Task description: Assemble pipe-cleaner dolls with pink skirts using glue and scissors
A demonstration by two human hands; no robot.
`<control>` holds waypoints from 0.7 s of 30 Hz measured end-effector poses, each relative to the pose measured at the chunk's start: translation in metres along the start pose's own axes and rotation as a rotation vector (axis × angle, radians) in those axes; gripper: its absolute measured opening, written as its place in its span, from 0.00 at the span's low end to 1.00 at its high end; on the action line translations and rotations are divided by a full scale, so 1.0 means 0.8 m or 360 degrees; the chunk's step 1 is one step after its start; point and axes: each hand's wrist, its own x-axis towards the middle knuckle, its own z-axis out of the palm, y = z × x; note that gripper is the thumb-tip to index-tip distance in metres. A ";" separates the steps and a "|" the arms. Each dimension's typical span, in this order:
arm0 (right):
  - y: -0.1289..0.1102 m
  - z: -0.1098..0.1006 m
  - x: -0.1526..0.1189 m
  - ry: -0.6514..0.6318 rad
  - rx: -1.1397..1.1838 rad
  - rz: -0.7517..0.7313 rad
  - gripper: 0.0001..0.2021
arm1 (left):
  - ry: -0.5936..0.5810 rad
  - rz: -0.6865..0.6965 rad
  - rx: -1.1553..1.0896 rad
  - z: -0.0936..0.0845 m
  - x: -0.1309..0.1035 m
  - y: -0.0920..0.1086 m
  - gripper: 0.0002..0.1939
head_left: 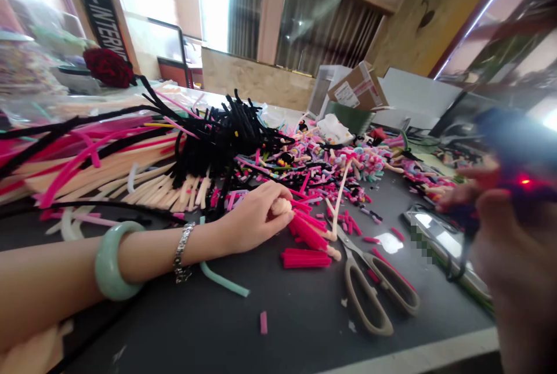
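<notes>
My left hand, with a green bangle and a silver bracelet on its arm, is closed around a small coiled cream pipe-cleaner piece. Just past its fingertips lie bright pink pipe-cleaner lengths and a short pink bundle. A bent cream stem stands up beside them. On the far right, my right hand is raised and smeared by motion, gripping a blue glue gun with a glowing red light. Scissors lie slightly open on the table between the hands.
Behind my left hand are a pile of black pipe cleaners, a spread of cream stems and many coloured scraps. A cardboard box stands at the back. A dark red flower is at back left.
</notes>
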 end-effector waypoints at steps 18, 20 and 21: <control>-0.005 0.023 -0.047 -0.1604 -0.0140 0.0492 0.28 | 0.0102 0.0297 -0.0031 -0.003 -0.005 -0.005 0.10; -0.004 0.025 -0.050 -0.1611 -0.0158 0.0503 0.28 | 0.0101 0.0293 -0.0027 -0.003 -0.005 -0.004 0.10; -0.003 0.026 -0.051 -0.1604 -0.0172 0.0506 0.28 | 0.0105 0.0292 -0.0023 -0.003 -0.005 -0.004 0.10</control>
